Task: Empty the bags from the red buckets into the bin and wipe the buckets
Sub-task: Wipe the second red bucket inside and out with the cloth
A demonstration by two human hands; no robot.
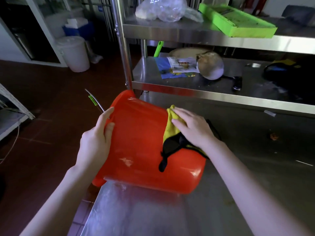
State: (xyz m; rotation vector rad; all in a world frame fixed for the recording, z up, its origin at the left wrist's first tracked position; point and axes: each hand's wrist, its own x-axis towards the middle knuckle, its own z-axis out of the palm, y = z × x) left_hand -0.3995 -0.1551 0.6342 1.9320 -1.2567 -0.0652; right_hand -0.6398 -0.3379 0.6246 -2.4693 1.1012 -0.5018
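Note:
A red bucket (141, 143) lies on its side on the steel table (255, 150), its open mouth facing left past the table's edge and its base to the right. My left hand (97, 140) grips the rim, thumb on the outer wall and fingers curled over the edge. My right hand (192, 126) presses a yellow and black cloth (172, 132) flat against the bucket's wall near the base, fingers straight. The wire handle with a green grip (92, 100) sticks out beyond the rim. The bucket's inside is hidden.
A steel rack (204, 94) stands just behind the bucket, its shelves holding a clear plastic bag (162, 9), a green tray (237, 21), papers and a metal bowl (210, 65). A white lidded bucket (73, 53) stands on the red tiled floor at back left.

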